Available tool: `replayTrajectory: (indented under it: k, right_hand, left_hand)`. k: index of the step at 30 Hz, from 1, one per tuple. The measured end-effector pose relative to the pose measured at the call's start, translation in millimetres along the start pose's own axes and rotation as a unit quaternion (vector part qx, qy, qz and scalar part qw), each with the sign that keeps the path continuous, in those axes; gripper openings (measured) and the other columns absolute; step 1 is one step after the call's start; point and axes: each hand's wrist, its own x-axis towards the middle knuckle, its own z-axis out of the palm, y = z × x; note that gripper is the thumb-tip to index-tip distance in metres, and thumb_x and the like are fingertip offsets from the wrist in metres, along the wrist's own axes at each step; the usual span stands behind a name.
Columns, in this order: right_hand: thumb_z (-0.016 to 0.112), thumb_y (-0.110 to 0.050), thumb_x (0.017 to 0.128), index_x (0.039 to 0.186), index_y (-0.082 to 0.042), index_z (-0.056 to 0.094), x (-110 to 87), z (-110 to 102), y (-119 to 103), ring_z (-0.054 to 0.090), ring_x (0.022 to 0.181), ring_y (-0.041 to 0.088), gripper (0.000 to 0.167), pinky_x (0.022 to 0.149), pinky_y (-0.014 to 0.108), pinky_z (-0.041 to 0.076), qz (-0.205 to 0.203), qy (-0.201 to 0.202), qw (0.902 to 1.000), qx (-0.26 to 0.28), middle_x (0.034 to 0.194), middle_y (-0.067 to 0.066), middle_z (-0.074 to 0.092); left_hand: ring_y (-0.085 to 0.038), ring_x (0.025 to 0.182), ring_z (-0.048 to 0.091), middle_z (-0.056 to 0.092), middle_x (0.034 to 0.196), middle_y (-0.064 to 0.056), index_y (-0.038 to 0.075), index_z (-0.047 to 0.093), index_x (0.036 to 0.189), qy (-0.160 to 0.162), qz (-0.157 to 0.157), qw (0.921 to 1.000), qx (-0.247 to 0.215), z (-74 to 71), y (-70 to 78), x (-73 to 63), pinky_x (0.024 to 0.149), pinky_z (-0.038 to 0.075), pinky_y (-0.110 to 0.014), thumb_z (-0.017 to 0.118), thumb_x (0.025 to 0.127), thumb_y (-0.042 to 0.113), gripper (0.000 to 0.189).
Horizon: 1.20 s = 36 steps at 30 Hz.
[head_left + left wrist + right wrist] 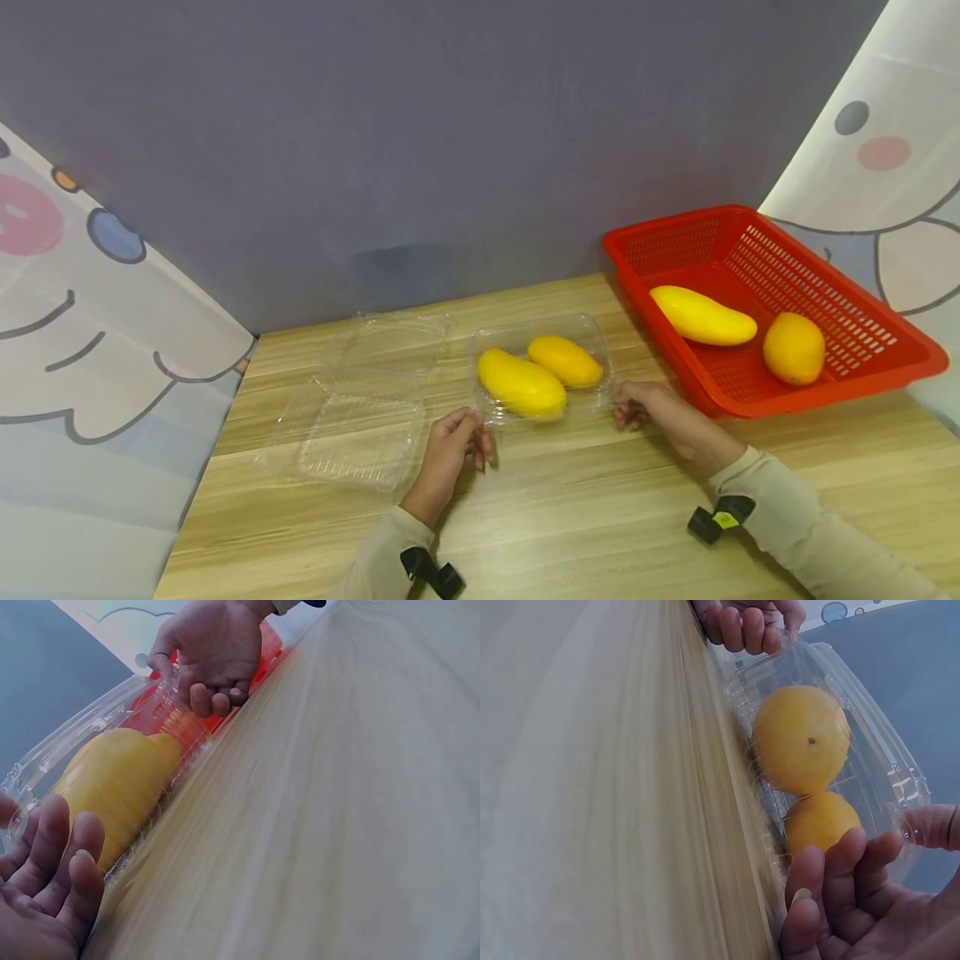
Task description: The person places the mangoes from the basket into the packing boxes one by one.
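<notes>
Starting on the left — an open clear plastic clamshell [360,442] with nothing in it, lying on the wood-grain tabletop [570,533], its lid laid back behind its base. Next along comes the left hand [450,442], thumb and finger pinching the near left corner of a second clear clamshell [517,336], its other fingers loosely bent below the rim. And here's the relation that matters: that second clamshell sits just beyond and between the two hands, its long axis running left to right, roughly along the line from one hand to the other, so neither hand is clearly nearer — each has its own corner. The lid looks to be down over two mangoes; whether the edge is fully latched, I can't tell. The larger yellow mango [522,383] slants towards the near side, the smaller golden mango [565,361] touching it on the right. On to the right hand [663,414], pinching the near right corner, thumb above and fingers curled under. Just past it stands the red slotted plastic basket [738,287], holding a long yellow mango [705,317] and, further right, a rounder orange-yellow mango [793,348]
</notes>
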Motion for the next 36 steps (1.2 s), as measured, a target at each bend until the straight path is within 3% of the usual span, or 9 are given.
replayTrajectory:
  k: [6,19,31,36]
  right_hand:
    - [0.048,-0.016,0.091,0.073,-0.010,0.060,1.3,0,1,0.061,0.073,0.014,0.022,0.069,0.027,0.049,0.005,0.002,1.0000,0.006,0.073,-0.001,0.062]
    - [0.047,-0.015,0.093,0.076,-0.009,0.059,2.7,0,6,0.060,0.075,0.014,0.022,0.069,0.027,0.048,-0.027,-0.010,0.9995,0.013,0.075,0.000,0.062]
    - [0.044,-0.016,0.098,0.081,-0.006,0.059,4.2,-1,11,0.059,0.077,0.013,0.025,0.072,0.026,0.050,-0.053,-0.016,0.9981,0.027,0.077,0.000,0.059]
    - [0.044,-0.017,0.100,0.083,-0.006,0.060,5.7,0,11,0.060,0.078,0.012,0.025,0.072,0.025,0.050,-0.061,-0.018,0.9976,0.027,0.078,-0.001,0.060]
  left_hand:
    - [-0.014,0.050,0.060,0.060,0.059,0.000,-0.003,0.057,0.081,0.001,-0.004,1.0000,0.006,1.4,1.8,-0.2,0.048,0.046,-0.023,0.050,0.100,0.015,0.027]
    - [-0.013,0.054,0.057,0.061,0.063,0.000,0.001,0.058,0.081,0.009,-0.003,0.9999,0.008,0.7,0.9,1.0,0.052,0.049,-0.023,0.051,0.101,0.018,0.027]
    - [-0.012,0.055,0.058,0.063,0.064,0.001,0.005,0.060,0.081,0.010,0.008,0.9997,-0.020,2.5,2.8,-0.4,0.053,0.050,-0.023,0.053,0.101,0.022,0.027]
    - [-0.012,0.055,0.060,0.064,0.066,0.001,0.002,0.060,0.086,0.015,0.011,0.9991,-0.037,2.1,2.3,0.2,0.053,0.050,-0.023,0.054,0.100,0.021,0.025]
